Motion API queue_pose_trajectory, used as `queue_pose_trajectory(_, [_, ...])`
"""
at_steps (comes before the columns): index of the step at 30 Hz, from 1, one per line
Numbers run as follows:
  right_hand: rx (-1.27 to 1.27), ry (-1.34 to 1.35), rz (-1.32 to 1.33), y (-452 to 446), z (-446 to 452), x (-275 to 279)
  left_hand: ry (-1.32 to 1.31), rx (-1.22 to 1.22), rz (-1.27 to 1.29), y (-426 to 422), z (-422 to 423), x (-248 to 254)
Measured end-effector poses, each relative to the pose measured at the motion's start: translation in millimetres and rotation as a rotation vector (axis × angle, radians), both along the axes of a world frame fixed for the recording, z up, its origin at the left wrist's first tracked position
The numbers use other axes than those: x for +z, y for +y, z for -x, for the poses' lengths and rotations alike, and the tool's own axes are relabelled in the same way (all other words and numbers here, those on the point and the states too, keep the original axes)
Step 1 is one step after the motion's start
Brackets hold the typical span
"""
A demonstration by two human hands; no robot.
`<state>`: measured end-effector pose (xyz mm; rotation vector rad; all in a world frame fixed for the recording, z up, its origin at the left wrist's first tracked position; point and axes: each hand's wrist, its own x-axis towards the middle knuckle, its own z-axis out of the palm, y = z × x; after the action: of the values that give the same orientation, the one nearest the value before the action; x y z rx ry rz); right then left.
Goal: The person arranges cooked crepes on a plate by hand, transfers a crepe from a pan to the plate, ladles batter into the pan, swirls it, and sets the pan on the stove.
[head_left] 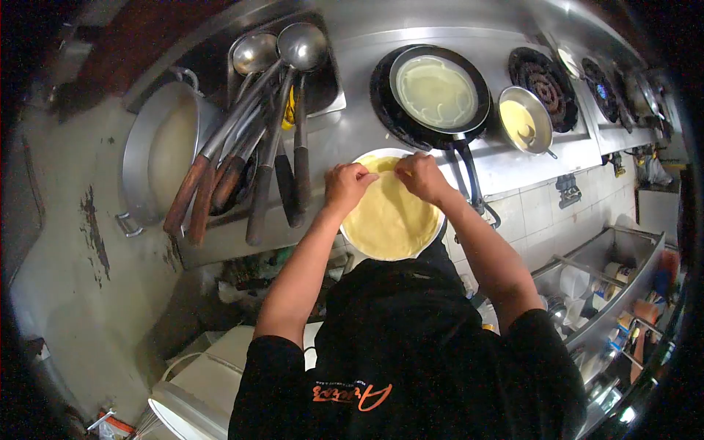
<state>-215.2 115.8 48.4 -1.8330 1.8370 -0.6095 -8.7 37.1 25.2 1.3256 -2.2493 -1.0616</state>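
A round white plate [420, 257] bears a thin yellow crepe-like sheet [392, 216] that covers most of it. My left hand [347, 189] is at the plate's upper left, its thumb and fingers pinched on the sheet's edge. At the upper right, my right hand [423, 178] also pinches the edge, fingers curled. Beyond my hands, a black frying pan [438, 89] on a burner holds a pale thin layer of batter. A metal bowl [523, 119] with yellow liquid and a utensil in it stands right of the pan.
Several ladles [301, 48] and wooden-handled tools lie across a metal tray [334, 88] at the upper left. Beside it is a large metal pot [165, 154]. The pan's handle [469, 172] points toward me. More burners [544, 86] line the right, one with a blue flame.
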Motion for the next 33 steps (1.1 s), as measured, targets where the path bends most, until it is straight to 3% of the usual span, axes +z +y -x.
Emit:
queue_pose_trajectory(1, [0.016,-0.100,-0.083,-5.8,3.2,3.7,-0.038,0.020,-0.085,-0.9,0.1,1.7])
queue_pose_trajectory(7, [0.099,-0.139,-0.106,-18.0,10.5,11.9,-0.231,-0.238,0.053,-0.7,-7.5,41.5])
queue_pose_trajectory(10, [0.055,-0.164,-0.158,-14.7,8.0,11.9,-0.255,-0.225,0.122,1.4,-14.7,27.8])
queue_pose_trajectory(14, [0.132,-0.227,-0.150,-2.1,7.7,24.3,-0.026,-0.124,0.073,11.5,-24.6,31.0])
queue_pose_trajectory(16, [0.104,-0.408,-0.243,11.9,8.1,38.9,0.130,-0.061,-0.039,23.8,-32.4,41.2])
queue_pose_trajectory(22, [0.135,-0.703,-0.480,42.0,7.1,129.7,0.225,-0.076,-0.592,45.8,-61.5,86.9])
queue_pose_trajectory(25, [0.170,-0.631,-0.417,26.9,14.6,131.9,0.408,-0.024,-0.586,38.8,-54.2,89.4])
queue_pose_trajectory(27, [0.123,-0.750,-0.400,5.3,18.0,103.5,0.348,-0.002,-0.462,18.7,-42.9,59.9])
queue_pose_trajectory(29, [0.082,-0.604,-0.396,-19.4,23.2,62.0,0.226,0.044,-0.370,-4.2,-30.2,23.9])
queue_pose_trajectory(30, [0.083,-0.551,-0.233,-28.5,23.1,24.1,0.171,0.111,-0.310,-10.7,-23.8,6.8])
queue_pose_trajectory(33, [-0.149,-0.184,0.014,-22.6,9.8,12.7,0.041,0.268,-0.108,-13.1,-14.7,-14.5])
